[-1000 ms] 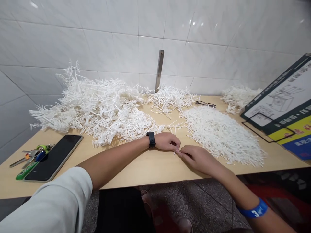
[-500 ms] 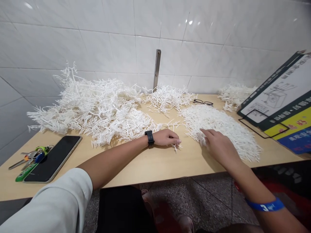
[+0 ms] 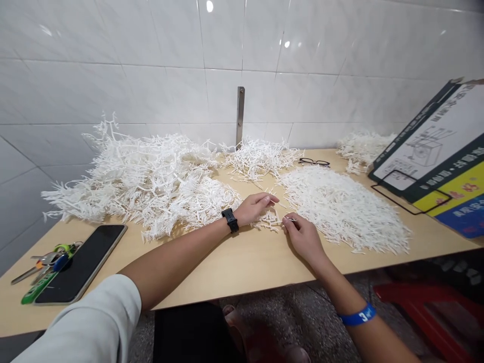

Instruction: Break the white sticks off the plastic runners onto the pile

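Observation:
White branched plastic sprues (image 3: 151, 186) lie tangled in a big heap on the left of the table. My left hand (image 3: 254, 207), wearing a black watch, is closed, thumb against fingers, on a thin white branched sprue (image 3: 273, 222) at the middle of the table. Just right of it, my right hand (image 3: 304, 237) pinches a small white plastic piece (image 3: 290, 219) between thumb and forefinger. Beyond my right hand spreads a flat pile of small loose white pieces (image 3: 344, 206). My fingers partly hide what each hand grips.
A phone (image 3: 83, 264) and a bunch of keys (image 3: 49, 264) lie at the left. Glasses (image 3: 314, 162) rest behind the loose pile. Smaller white heaps (image 3: 260, 157) sit along the wall. A printed box (image 3: 434, 151) leans at the right, with a red stool (image 3: 419, 302) below.
My right hand has moved left from the loose pile to beside my left hand, and its fingers now pinch a small piece. My left hand has turned slightly, fingertips raised.

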A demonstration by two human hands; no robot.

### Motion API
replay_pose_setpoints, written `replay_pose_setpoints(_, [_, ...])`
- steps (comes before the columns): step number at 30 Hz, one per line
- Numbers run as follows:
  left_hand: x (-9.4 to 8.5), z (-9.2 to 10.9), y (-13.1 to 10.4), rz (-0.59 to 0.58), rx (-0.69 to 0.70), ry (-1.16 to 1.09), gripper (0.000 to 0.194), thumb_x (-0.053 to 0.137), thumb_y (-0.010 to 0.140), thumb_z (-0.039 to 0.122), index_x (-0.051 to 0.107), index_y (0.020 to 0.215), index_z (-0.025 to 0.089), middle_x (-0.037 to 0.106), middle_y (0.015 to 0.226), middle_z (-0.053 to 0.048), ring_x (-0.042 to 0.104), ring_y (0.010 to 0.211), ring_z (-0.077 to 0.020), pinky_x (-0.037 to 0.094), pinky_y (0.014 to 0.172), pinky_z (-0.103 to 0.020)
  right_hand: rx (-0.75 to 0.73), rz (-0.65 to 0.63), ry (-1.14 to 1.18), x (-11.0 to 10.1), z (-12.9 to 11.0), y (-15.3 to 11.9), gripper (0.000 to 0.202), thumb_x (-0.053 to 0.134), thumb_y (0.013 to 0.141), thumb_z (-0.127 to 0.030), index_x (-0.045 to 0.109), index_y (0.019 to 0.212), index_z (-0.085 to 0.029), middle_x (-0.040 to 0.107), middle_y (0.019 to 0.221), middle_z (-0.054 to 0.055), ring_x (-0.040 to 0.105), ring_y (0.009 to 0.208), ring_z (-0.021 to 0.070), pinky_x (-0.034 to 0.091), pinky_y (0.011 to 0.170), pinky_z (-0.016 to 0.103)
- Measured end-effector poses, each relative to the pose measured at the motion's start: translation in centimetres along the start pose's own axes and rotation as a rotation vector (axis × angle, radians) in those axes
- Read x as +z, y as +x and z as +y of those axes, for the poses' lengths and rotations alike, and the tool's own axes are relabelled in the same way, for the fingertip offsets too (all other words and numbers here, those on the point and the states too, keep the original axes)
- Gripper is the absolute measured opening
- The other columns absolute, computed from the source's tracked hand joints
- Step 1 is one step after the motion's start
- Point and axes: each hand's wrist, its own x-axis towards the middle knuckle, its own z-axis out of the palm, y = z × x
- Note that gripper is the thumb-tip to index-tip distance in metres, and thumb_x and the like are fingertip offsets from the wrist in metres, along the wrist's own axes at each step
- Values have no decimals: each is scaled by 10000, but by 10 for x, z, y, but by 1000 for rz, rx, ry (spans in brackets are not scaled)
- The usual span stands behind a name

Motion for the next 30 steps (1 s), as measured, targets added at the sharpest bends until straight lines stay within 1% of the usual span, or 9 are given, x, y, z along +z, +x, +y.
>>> replay_pose_setpoints(3, [-1, -1, 1, 59, -55, 72, 340, 520, 907, 401, 644, 1066, 127, 665, 1103, -116, 620, 1006, -174, 463, 943, -325, 61, 142, 82, -3, 4, 0, 299, 454, 899, -439, 523, 719, -210, 539, 622, -3, 500, 610, 169, 380, 616, 285])
replay_pose_setpoints(5, [0, -1, 0, 25, -95, 150, 302, 557, 879, 347, 641, 1079, 136, 672, 1117, -105, 619, 1008, -174, 462, 940, -320, 103, 239, 147, -2, 8, 1, 289, 476, 889, -452, 527, 739, -210, 536, 638, 1, 498, 619, 170, 391, 612, 288])
replay_pose_setpoints(7, [3, -2, -1, -51, -121, 220, 315, 584, 858, 351, 647, 1091, 148, 685, 1096, -91, 617, 999, -175, 459, 935, -316, 131, 276, 222, 0, 13, 2, 277, 505, 875, -464, 540, 774, -209, 552, 671, 8, 503, 630, 171, 405, 610, 290])
replay_pose_setpoints(11, [6, -1, -3, -162, -148, 249, 385, 638, 811, 417, 660, 1093, 156, 694, 1020, -70, 619, 938, -163, 460, 893, -292, 172, 210, 354, 2, 16, 2, 275, 530, 861, -479, 559, 864, -205, 579, 710, 15, 506, 599, 162, 411, 558, 282])
replay_pose_setpoints(13, [6, 0, -3, -167, -152, 246, 397, 679, 769, 382, 659, 1084, 142, 677, 934, -52, 604, 851, -142, 462, 815, -267, 162, 174, 354, 2, 14, 2, 268, 532, 863, -463, 570, 893, -199, 589, 722, 23, 527, 618, 170, 422, 568, 286])
replay_pose_setpoints(16, [4, 5, -3, -169, -143, 197, 365, 660, 758, 286, 640, 1087, 129, 613, 852, -17, 538, 715, -95, 427, 686, -230, 95, 164, 265, 1, 9, 1, 261, 548, 857, -415, 588, 982, -190, 630, 824, 53, 578, 726, 194, 458, 675, 315])
replay_pose_setpoints(20, [4, 8, -5, -135, -115, 94, 307, 613, 781, 246, 625, 1063, 127, 568, 830, -3, 480, 652, -63, 384, 627, -208, 10, 118, 153, 1, 2, 0, 347, 537, 866, -385, 593, 1149, -193, 657, 940, 78, 595, 782, 204, 460, 720, 329])
replay_pose_setpoints(26, [7, 6, -5, -10, -75, 3, 303, 675, 761, 260, 624, 1024, 118, 606, 825, -25, 544, 710, -87, 420, 673, -220, -56, -27, 120, 3, -4, 0, 237, 552, 857, -389, 687, 866, -194, 700, 923, 73, 610, 853, 216, 442, 733, 307])
replay_pose_setpoints(30, [11, 5, -5, -2, -84, -34, 296, 695, 754, 244, 626, 1016, 127, 648, 863, -50, 599, 749, -112, 452, 713, -242, -34, -176, 63, 4, -1, 2, 192, 559, 831, -339, 683, 804, -194, 656, 715, 22, 554, 658, 177, 390, 625, 287])
